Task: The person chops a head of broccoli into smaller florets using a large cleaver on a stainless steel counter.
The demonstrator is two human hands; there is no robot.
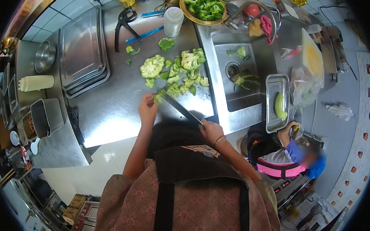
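My left hand point(148, 106) pinches a small broccoli floret point(159, 96) near the front of the steel counter point(116, 84). In my right hand point(212, 131) is a knife point(183, 110), its blade slanting up to the left, with the tip beside that floret. Beyond the blade lies a pile of cut broccoli florets point(173, 78). A large broccoli head piece point(152, 66) rests at the pile's left, another point(191, 59) at its upper right. A metal bowl point(186, 16) of green florets point(207, 6) stands at the back.
The steel sink point(242, 99) on the right holds broccoli scraps point(245, 80). Stacked steel trays point(82, 48) stand left; a black-handled tool point(124, 25) and a white-lidded jar point(173, 22) are behind. At the right, another person point(279, 157) works beside a tray point(269, 116) holding a green vegetable point(280, 106).
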